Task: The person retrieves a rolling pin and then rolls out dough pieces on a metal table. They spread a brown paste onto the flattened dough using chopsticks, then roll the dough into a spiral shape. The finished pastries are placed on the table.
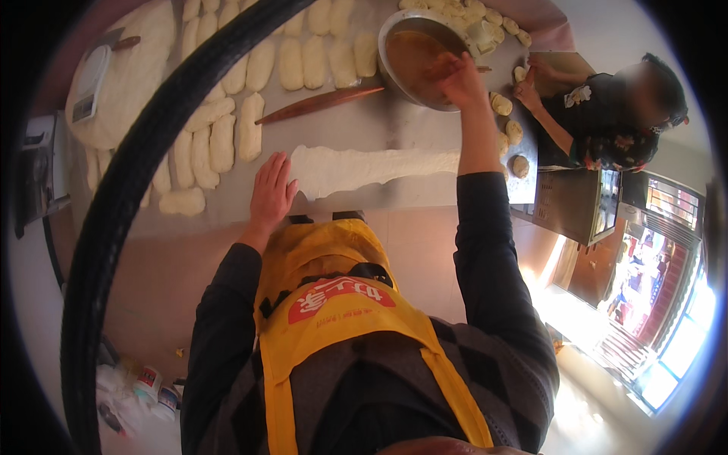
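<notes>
A long, flattened strip of dough (375,165) lies across the worktop in front of me. My left hand (273,190) rests flat by its left end, palm down, holding nothing. Over the large metal bowl (392,85) of brown paste or liquid (412,57) is my right hand (462,79), fingers bent; whether anything is between them cannot be told. A tapered wooden rolling pin (321,104) lies behind the strip, its left tip by an oblong dough piece (251,128). Several more dough pieces (314,62) stand in rows behind.
A big dough mass (133,68) with a digital scale (92,82) on it fills the left. Coiled dough pieces (513,132) line the right edge, where another person (603,119) handles dough. A white cup (482,37) stands by the bowl. A black curved band (122,187) crosses the view.
</notes>
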A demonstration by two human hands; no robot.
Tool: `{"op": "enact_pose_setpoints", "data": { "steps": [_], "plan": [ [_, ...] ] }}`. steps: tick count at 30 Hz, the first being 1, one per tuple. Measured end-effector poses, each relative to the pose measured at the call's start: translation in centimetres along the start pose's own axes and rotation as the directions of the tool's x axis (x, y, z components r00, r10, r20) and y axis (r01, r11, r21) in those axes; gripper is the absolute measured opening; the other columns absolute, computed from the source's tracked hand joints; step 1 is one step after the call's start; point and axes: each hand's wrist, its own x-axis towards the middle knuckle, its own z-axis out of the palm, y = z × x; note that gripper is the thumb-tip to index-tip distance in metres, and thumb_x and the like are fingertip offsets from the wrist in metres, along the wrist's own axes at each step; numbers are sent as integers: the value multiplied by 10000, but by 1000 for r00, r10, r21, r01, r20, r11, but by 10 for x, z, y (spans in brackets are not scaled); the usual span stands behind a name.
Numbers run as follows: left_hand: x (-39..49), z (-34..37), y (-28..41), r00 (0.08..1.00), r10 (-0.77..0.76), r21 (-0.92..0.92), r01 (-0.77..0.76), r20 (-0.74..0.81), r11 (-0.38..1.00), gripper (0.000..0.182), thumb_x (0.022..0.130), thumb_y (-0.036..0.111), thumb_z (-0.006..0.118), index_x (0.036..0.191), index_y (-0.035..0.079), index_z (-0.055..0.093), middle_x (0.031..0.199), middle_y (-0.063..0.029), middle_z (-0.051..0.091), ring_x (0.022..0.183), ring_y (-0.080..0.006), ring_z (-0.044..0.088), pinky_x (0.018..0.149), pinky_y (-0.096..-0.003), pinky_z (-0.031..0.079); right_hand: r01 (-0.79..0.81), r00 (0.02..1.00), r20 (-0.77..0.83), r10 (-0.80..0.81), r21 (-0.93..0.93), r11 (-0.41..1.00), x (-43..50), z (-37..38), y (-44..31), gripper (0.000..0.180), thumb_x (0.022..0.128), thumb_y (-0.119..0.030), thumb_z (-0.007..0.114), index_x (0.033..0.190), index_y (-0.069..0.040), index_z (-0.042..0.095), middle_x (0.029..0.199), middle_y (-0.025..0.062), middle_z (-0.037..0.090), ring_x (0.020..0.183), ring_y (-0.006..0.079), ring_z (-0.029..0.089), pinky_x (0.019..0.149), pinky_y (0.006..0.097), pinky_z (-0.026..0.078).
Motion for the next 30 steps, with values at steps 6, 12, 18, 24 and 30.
{"op": "enact_pose_setpoints", "data": {
  "steps": [6,12,18,24,30],
  "plan": [
    [1,-8,5,1000,-26,16,25,18,1000,489,1011,206,665,1432,-21,562,1535,-201,537,1420,-407,506,1161,-503,423,125,992,33,-121,-166,978,-114,49,48,446,1151,-374,461,1088,-13,716,1039,143,741,1012,277,688,992,413,533],
    [-1,0,-4,999,-11,42,10,37,999,474,1041,271,630,1418,-11,582,1553,-174,536,1452,-367,491,1181,-487,406,230,972,219,-82,-958,170,-160,72,181,148,1045,-115,619,1078,-18,727,1050,132,746,935,293,707,893,387,565],
    [-2,-2,-4,999,-18,43,16,43,999,468,1030,262,635,1410,-8,597,1556,-170,537,1452,-371,489,1184,-496,401,592,715,657,-238,-750,-293,-168,10,252,251,888,34,692,1136,-2,693,1267,169,696,1159,375,667,987,443,569],
    [-2,0,-3,998,-26,17,25,64,1000,474,1020,259,646,1407,-9,590,1558,-168,535,1448,-381,488,1181,-507,402,270,750,416,-514,-902,-336,-184,-50,210,315,897,4,637,1209,20,678,1312,222,664,1221,423,616,1074,505,518],
    [-3,1,-6,996,5,38,-9,85,999,476,1027,258,633,1420,-4,576,1568,-170,524,1449,-392,482,1186,-512,392,523,744,557,-368,-829,-197,-175,35,323,411,937,-46,692,1337,25,632,1411,206,620,1378,402,564,1195,505,462]
  ]
}}
